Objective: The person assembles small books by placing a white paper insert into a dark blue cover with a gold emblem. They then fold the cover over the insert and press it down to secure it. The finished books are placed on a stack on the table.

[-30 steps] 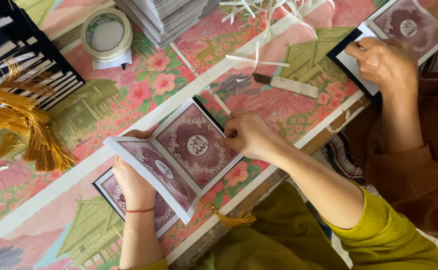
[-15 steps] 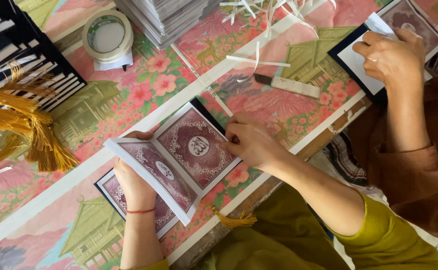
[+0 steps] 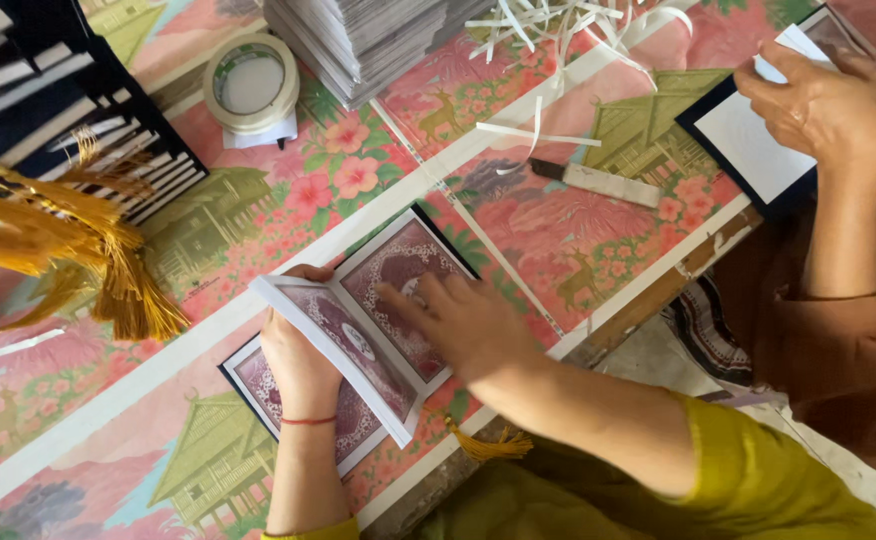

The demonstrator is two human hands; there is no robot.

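Holding up a booklet's (image 3: 343,345) folded page, the left hand (image 3: 298,360) has its grip clamped on it above the counter (image 3: 288,210); the right hand (image 3: 463,320) presses flat, fingers apart, on the maroon cover (image 3: 398,270).

Craft workshop: stacked booklets (image 3: 358,40), tape roll (image 3: 252,83), tassels (image 3: 78,250).

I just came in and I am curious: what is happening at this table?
A person holds a small maroon patterned booklet open with the left hand, while the right hand presses flat on its cover. Another similar booklet lies underneath. Across the flowered tablecloth, a second person's hand handles a white sheet on a dark cover. A tape roll sits nearby.
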